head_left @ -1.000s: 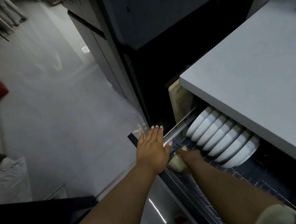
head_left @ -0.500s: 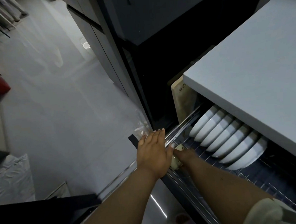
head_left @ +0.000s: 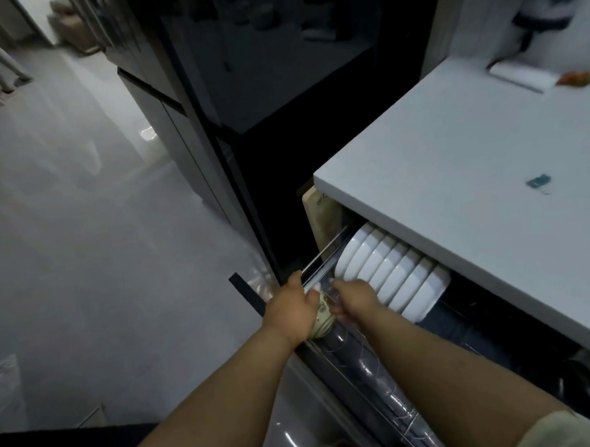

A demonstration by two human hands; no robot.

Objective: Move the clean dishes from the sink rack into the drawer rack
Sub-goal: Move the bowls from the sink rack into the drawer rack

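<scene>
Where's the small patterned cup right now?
Head view, lower centre: the small patterned cup sits at the drawer rack's front corner, between the left hand and right hand, beside the white bowls.

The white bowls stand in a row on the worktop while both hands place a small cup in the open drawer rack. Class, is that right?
Not quite. The head view shows the white bowls in the drawer rack, under the worktop. Both hands, left hand and right hand, are at the small cup.

A few dark printed marks stand on the top corner of the pale wooden board (head_left: 322,218) tucked at the far end of the drawer, under the counter (head_left: 456,194) edge; they are too small to read.
</scene>
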